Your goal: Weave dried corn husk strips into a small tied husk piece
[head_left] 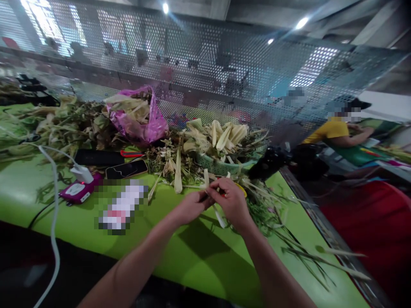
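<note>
Near the middle of the green table, my left hand (pixel 192 207) and my right hand (pixel 233 204) meet with fingertips pinched. Between them they hold a pale, flat plant strip (pixel 219 216), which looks like a piece of dry husk or stalk. One end points up and away, the other hangs below my fingers. Something yellow (pixel 241 190) shows behind my right hand, mostly hidden, so I cannot tell its kind. Just beyond stands a green basket (pixel 213 164) heaped with pale husk pieces (pixel 229 134). A longer pale piece (pixel 178 173) lies left of the basket.
A purple plastic bag (pixel 157 124) of dry leaves and a leaf heap (pixel 70 124) lie at left. Closer are a phone (pixel 126 170), red cutter (pixel 131 154), purple power strip (pixel 80 188) and white cable (pixel 54 214). A perforated metal screen (pixel 192 55) stands behind; a person in yellow (pixel 330 128) sits right.
</note>
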A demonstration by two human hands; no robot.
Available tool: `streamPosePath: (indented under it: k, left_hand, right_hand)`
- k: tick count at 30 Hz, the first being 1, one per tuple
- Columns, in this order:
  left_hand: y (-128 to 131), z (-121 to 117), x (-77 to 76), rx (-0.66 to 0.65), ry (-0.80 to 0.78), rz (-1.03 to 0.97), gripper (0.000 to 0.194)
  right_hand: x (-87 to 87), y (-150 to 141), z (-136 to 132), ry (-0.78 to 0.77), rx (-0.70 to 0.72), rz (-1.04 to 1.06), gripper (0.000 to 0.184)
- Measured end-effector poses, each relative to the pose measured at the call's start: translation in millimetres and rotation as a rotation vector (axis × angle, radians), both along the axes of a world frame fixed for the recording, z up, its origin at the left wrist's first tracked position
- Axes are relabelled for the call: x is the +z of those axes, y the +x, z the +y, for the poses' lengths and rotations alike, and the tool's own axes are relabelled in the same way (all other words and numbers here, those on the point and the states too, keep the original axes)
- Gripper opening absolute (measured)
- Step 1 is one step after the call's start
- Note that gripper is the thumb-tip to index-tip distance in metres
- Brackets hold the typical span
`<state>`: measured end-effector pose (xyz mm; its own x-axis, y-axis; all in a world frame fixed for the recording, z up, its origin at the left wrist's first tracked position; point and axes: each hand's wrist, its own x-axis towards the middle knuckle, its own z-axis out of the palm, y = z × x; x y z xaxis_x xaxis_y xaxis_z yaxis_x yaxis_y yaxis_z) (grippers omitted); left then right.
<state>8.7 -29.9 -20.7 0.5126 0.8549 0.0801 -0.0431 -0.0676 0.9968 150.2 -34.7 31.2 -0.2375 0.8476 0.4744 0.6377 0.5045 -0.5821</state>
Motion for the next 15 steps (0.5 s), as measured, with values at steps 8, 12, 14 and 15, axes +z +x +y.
streamPosePath:
  k: [8, 12, 14, 15]
  left_hand:
    - [-1, -8, 13.1, -0.072, 0.025, 0.140, 0.030]
    - [2, -12, 13.0, -0.123, 0.002, 0.146, 0.025]
    - [3, -14, 11.8, -0.147, -0.013, 0.133, 0.023]
    - [3, -14, 11.4, -0.155, -0.017, 0.131, 0.023]
  right_hand:
    - [-11.5, 4, 1, -0.045, -0.114, 0.237, 0.015]
    - [-10.4, 4, -1, -0.072, -0.152, 0.299, 0.015]
    - [-10.2, 4, -2, -0.059, -0.153, 0.290, 0.015]
    - [-10.3, 4, -2, -0.046, -0.149, 0.277, 0.015]
